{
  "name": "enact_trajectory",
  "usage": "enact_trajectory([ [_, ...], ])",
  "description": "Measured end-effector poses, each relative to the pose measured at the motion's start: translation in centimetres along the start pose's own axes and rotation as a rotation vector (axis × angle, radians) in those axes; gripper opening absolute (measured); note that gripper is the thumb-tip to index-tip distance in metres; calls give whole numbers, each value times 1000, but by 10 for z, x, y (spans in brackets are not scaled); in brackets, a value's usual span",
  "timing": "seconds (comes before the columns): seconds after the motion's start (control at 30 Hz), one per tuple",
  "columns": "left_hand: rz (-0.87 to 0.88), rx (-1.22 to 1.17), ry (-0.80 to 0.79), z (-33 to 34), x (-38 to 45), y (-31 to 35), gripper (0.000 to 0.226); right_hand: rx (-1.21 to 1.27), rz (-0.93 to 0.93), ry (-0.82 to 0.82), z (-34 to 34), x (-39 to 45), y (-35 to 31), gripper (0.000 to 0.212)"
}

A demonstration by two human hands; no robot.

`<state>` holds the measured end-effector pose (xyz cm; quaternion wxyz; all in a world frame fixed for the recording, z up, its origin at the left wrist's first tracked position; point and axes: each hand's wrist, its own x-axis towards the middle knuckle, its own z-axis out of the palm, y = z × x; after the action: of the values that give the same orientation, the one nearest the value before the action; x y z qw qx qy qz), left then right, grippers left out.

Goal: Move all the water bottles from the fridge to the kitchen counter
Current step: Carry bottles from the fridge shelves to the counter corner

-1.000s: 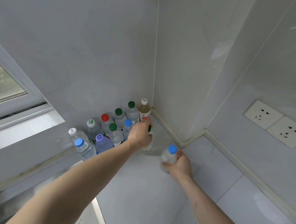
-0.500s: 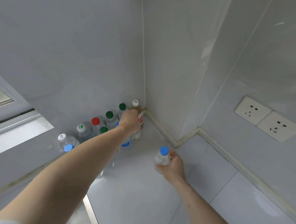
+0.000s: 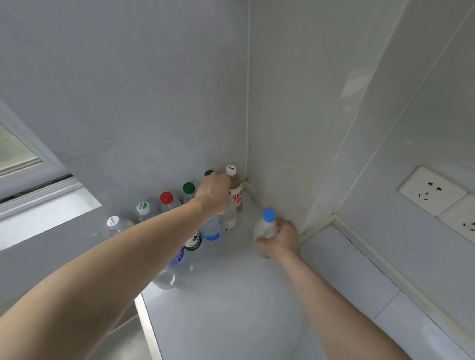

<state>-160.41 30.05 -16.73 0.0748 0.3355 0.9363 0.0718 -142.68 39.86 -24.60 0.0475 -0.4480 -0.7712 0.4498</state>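
Note:
Several water bottles stand in rows on the white counter (image 3: 224, 303), packed into the wall corner. My left hand (image 3: 213, 196) grips a clear bottle (image 3: 230, 216) from above, just in front of the amber bottle with a white cap (image 3: 234, 190). My right hand (image 3: 278, 238) holds a blue-capped bottle (image 3: 267, 225) upright on the counter, close to the right wall. Behind my left arm show a red-capped bottle (image 3: 166, 198), green-capped bottles (image 3: 188, 189) and a white-capped bottle (image 3: 113, 221). My forearm hides the front row's caps.
Tiled walls meet at the corner right behind the bottles. A window frame and sill (image 3: 32, 196) lie to the left. Two wall sockets (image 3: 447, 200) sit on the right wall. The counter's metal edge strip (image 3: 148, 332) runs along the lower left.
My left hand has carried its bottle deeper into the corner, up against the amber bottle. My right hand has brought the blue-capped bottle nearer the right wall.

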Motion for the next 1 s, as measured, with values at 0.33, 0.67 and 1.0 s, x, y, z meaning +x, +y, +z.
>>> enact_trajectory([
  [0.33, 83, 99, -25, 1, -8, -5, 39, -21, -75, -61, 24, 51, -57, 30],
  [0.67, 51, 119, -33, -4, -8, -3, 29, -13, -171, -111, 36, 65, -74, 32],
  [1.0, 80, 188, -73, -5, -21, -2, 27, -33, -174, -71, 36, 53, -47, 48],
])
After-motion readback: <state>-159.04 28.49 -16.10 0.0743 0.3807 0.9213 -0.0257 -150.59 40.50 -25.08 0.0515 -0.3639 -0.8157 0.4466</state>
